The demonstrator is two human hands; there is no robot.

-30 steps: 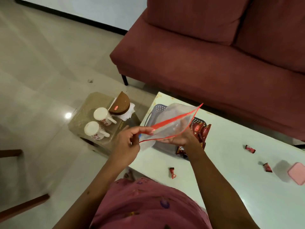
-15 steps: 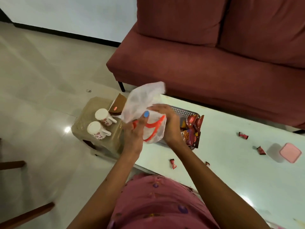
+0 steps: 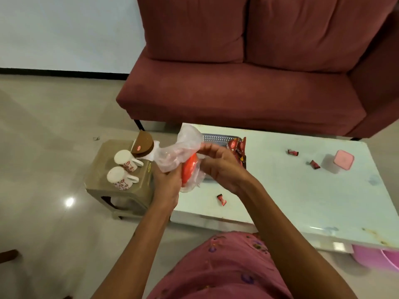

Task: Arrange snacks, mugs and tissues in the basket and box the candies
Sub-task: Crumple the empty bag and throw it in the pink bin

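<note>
Crumpling a clear plastic bag (image 3: pixel 183 147) with an orange-red strip, both hands work at frame centre, above the left end of the pale table (image 3: pixel 302 190).

Left hand (image 3: pixel 166 186) is closed on the bag's lower part; right hand (image 3: pixel 218 167) pinches its upper fold, fingers partly curled. Behind them, the grey basket (image 3: pixel 218 139) sits near the table's far left corner with red snack packets (image 3: pixel 237 147) at its right end. Wrapped candies (image 3: pixel 221 200) lie scattered across open tabletop, one near the front edge, two toward a pink box (image 3: pixel 343 162) at right. Two mugs (image 3: pixel 125 169) and a brown tissue holder (image 3: pixel 142 143) crowd a stool (image 3: pixel 103 175) at centre left, just beside the table's left edge.
</note>
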